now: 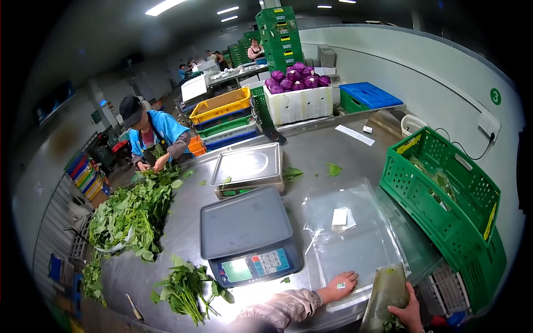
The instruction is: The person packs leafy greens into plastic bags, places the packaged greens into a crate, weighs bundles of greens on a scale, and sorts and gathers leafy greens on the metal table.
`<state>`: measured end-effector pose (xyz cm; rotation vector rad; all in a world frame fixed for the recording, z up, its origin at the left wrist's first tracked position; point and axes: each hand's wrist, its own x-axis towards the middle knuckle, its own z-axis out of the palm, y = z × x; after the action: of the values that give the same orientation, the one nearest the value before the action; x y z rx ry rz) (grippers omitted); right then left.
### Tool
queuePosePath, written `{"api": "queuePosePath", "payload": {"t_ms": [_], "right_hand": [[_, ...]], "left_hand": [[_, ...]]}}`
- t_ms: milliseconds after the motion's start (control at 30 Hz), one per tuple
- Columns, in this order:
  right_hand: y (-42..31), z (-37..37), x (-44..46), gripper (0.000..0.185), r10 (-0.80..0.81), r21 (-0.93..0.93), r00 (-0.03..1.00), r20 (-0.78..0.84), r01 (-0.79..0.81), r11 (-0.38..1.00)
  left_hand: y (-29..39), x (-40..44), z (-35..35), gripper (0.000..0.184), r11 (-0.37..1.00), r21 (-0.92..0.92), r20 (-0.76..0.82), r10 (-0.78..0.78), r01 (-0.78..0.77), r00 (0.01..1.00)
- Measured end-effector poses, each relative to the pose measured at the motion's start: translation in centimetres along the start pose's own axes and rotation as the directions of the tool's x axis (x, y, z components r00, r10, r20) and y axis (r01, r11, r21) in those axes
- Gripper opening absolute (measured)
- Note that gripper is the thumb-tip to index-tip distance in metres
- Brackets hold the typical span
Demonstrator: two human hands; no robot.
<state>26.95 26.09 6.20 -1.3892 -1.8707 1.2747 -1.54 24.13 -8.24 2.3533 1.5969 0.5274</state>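
My left hand (pixel 341 284) rests palm down, fingers stretched out, on the near edge of a stack of clear plastic bags (pixel 355 250). A small label with a green mark sticks to the back of it. At the table's near edge my right hand (pixel 410 312) grips a clear bag of leafy greens (pixel 384 294), its thumb across the front. Dark leaves show near the bag's lower end. A small pad of white labels (pixel 340 217) lies on the plastic bags. Left of my forearm is a loose bunch of greens (pixel 189 291).
A digital scale (pixel 247 222) stands mid-table, with a second, steel-topped scale (pixel 248 165) behind it. A green crate (pixel 444 205) sits at the right. Across the left corner a co-worker (pixel 158 130) handles a large heap of greens (pixel 133 216). A knife (pixel 134 307) lies near left.
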Motion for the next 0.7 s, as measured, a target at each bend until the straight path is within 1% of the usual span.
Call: {"api": "queuePosePath", "payload": {"t_ms": [67, 167, 267, 300, 367, 400, 433, 467, 533, 567, 667, 700], "right_hand": [[0.5, 0.1, 0.0, 0.095, -0.024, -0.010, 1.000, -0.005, 0.024, 1.000], [0.4, 0.2, -0.4, 0.087, -0.032, -0.282, 0.998, 0.060, 0.048, 0.958], [-1.3, 0.8, -0.4, 0.086, 0.010, -0.277, 0.996, 0.090, 0.015, 0.961], [-1.2, 0.9, -0.3, 0.089, -0.023, -0.255, 0.996, 0.081, 0.043, 0.966], [-1.2, 1.1, -0.1, 0.094, -0.087, -0.214, 0.994, 0.063, 0.099, 0.972], [-1.5, 1.0, -0.2, 0.091, -0.067, -0.268, 0.996, 0.066, 0.082, 0.960], [-2.0, 1.0, -0.6, 0.089, -0.047, -0.322, 0.996, 0.070, 0.067, 0.944], [-2.8, 1.2, -1.0, 0.086, -0.025, -0.375, 0.997, 0.072, 0.050, 0.926], [-5.3, 1.9, -1.2, 0.086, 0.021, -0.398, 0.991, 0.130, 0.033, 0.917], [-5.9, 2.1, -1.2, 0.085, 0.044, -0.411, 0.987, 0.157, 0.025, 0.911], [-1.7, 1.7, 0.1, 0.085, 0.019, -0.248, 0.989, 0.148, 0.019, 0.969], [-0.2, 1.5, 0.4, 0.083, -0.021, -0.184, 0.991, 0.130, 0.045, 0.982]], "left_hand": [[-0.6, 0.2, -0.3, 0.034, 0.998, -0.046, -0.028, -0.053, 0.052, 0.998], [1.3, 0.3, -2.1, 0.030, 0.994, -0.051, -0.074, -0.097, 0.094, 0.992], [0.3, 0.1, -1.7, 0.028, 1.000, 0.027, -0.059, -0.012, 0.014, 0.998], [0.2, 0.4, -1.6, 0.022, 0.999, 0.037, -0.119, -0.027, 0.032, 0.993], [0.1, 1.0, -1.5, 0.019, 0.983, -0.133, -0.164, -0.146, 0.124, 0.976], [0.2, 1.3, -1.6, 0.018, 0.961, -0.219, -0.181, -0.208, 0.167, 0.961], [0.0, 1.7, -2.0, 0.021, 0.860, -0.403, -0.055, -0.365, 0.314, 0.930], [-0.3, 2.1, -2.0, 0.022, 0.802, -0.478, -0.025, -0.420, 0.358, 0.907], [-1.2, 2.6, -1.8, 0.026, 0.662, -0.609, 0.052, -0.516, 0.436, 0.855], [-1.4, 2.6, -2.0, 0.028, 0.614, -0.659, 0.064, -0.529, 0.434, 0.846], [-1.1, 2.6, -3.1, 0.028, 0.688, -0.581, -0.036, -0.556, 0.436, 0.830], [-1.0, 2.5, -3.7, 0.027, 0.739, -0.523, -0.045, -0.521, 0.424, 0.852]]}}
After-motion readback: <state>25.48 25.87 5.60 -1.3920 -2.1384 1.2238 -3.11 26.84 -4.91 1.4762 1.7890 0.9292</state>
